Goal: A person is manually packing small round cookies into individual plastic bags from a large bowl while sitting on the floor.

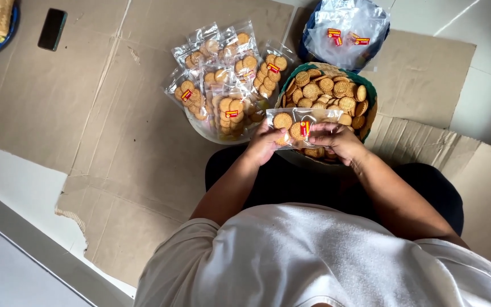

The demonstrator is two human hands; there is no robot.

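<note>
1. Two hands of mine share one clear biscuit bag [299, 126], held at 12 o'clock from my lap.
2. My left hand [265, 143] pinches its left end; my right hand [336, 139] pinches the right end.
3. At 12 o'clock just beyond the bag sits the green basket [370, 94] of loose biscuits.
4. At 10 o'clock lies a pile of filled packets [228, 77]; all rests on flattened cardboard [103, 113].

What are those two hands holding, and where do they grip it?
A clear biscuit bag, partly filled. The left hand grips its left end, the right hand its right end, above the biscuit basket.
</note>
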